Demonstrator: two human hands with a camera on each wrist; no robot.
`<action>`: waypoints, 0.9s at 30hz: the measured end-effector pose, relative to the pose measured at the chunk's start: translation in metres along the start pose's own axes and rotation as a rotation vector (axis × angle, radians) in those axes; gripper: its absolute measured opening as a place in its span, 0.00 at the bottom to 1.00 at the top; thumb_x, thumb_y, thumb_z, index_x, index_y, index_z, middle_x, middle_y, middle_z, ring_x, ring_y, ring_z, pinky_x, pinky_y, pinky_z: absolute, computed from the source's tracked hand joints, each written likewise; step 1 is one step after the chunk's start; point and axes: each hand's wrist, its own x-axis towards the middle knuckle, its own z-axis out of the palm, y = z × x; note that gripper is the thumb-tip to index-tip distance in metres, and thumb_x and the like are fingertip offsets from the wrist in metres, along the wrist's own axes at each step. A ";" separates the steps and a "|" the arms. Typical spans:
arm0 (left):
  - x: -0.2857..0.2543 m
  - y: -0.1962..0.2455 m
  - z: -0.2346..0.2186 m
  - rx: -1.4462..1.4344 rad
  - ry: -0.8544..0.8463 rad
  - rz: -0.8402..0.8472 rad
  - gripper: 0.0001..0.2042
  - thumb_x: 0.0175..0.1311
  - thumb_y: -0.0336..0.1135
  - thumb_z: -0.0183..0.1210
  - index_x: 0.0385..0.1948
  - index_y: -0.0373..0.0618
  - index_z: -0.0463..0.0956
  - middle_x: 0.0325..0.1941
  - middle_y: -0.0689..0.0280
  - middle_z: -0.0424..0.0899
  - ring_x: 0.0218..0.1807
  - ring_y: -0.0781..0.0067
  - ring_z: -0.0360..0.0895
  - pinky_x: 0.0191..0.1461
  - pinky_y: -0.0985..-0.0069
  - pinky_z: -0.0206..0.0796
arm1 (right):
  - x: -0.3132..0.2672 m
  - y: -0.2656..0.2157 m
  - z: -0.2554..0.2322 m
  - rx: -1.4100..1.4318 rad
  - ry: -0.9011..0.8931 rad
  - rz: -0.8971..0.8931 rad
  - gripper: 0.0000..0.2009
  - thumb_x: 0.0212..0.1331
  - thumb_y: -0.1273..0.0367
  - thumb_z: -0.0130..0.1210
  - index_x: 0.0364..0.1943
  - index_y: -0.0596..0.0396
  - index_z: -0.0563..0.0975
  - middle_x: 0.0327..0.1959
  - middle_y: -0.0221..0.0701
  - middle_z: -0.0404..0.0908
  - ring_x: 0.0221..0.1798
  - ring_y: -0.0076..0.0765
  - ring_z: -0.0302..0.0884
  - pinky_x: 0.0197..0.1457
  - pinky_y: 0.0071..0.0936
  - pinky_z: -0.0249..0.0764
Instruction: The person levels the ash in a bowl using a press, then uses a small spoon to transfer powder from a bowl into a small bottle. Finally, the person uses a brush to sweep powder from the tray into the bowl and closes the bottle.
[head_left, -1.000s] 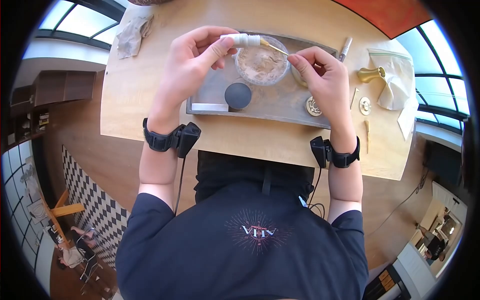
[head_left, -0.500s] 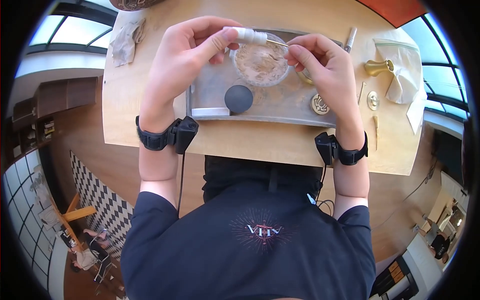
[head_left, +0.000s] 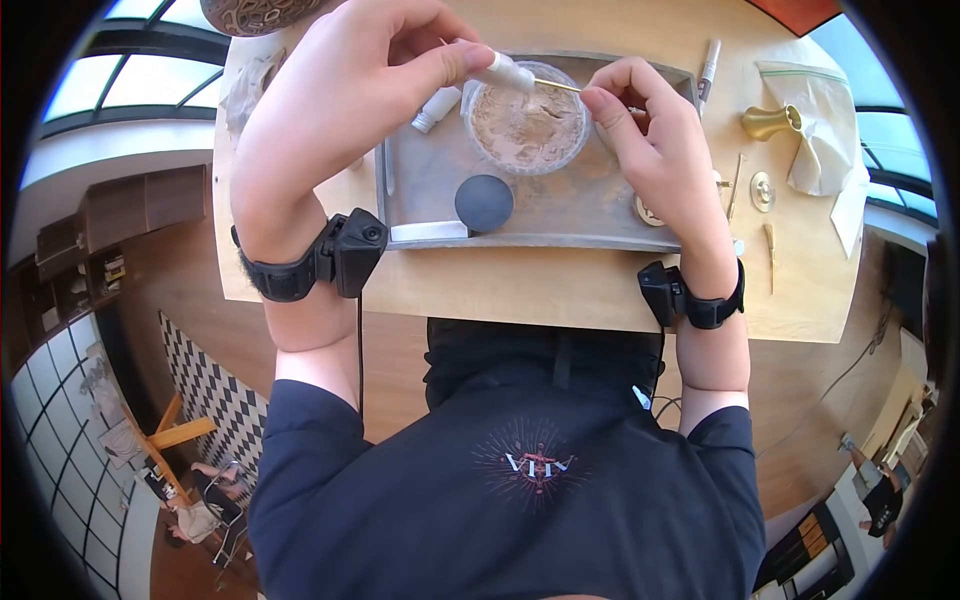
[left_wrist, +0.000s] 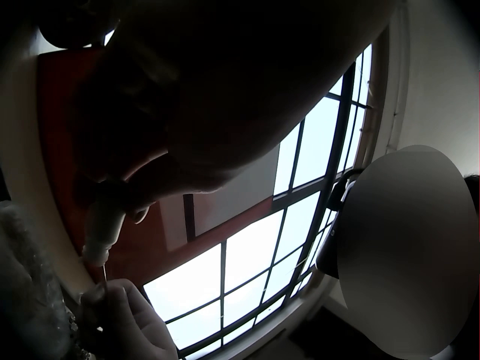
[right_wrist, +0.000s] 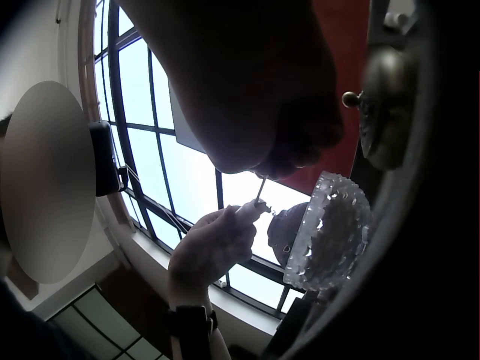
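My left hand grips a small white bottle, its mouth tilted down to the right. Thumb and fingertips of my right hand pinch a thin brass-coloured stick, whose other end is at the bottle's mouth. Both are over the far part of a clear textured bowl of pale brown powder. The right wrist view shows the stick spanning the short gap between the hands. In the dim left wrist view the bottle points down toward the right fingers.
The bowl stands in a grey tray with a dark round disc, a white block and another white bottle. To the right are a brass vase, a plastic bag, a small brass disc and a marker.
My left hand has turned and risen at the wrist, tipping the bottle's mouth further down. The second white bottle has come into sight behind it. My right hand keeps its pinch on the stick.
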 end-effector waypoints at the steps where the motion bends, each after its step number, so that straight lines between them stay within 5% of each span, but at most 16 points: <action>1: 0.001 0.000 -0.001 0.036 -0.002 0.013 0.12 0.72 0.39 0.65 0.47 0.40 0.85 0.36 0.69 0.88 0.36 0.84 0.80 0.40 0.84 0.71 | -0.001 0.001 0.000 0.009 0.018 0.006 0.07 0.72 0.69 0.58 0.41 0.61 0.79 0.26 0.36 0.79 0.29 0.29 0.72 0.35 0.28 0.70; 13: -0.004 0.001 -0.003 -0.108 -0.032 0.046 0.13 0.72 0.32 0.65 0.53 0.37 0.83 0.41 0.68 0.87 0.43 0.83 0.82 0.50 0.81 0.73 | -0.009 0.004 0.000 -0.068 0.069 -0.096 0.04 0.67 0.72 0.64 0.40 0.58 0.81 0.27 0.31 0.82 0.26 0.28 0.72 0.34 0.25 0.70; 27: -0.003 0.007 0.001 -0.110 0.003 -0.008 0.11 0.71 0.32 0.65 0.48 0.35 0.84 0.37 0.69 0.87 0.40 0.85 0.81 0.44 0.83 0.72 | -0.010 0.007 0.000 -0.089 0.132 -0.108 0.03 0.65 0.73 0.65 0.39 0.57 0.83 0.26 0.29 0.81 0.26 0.23 0.72 0.32 0.22 0.69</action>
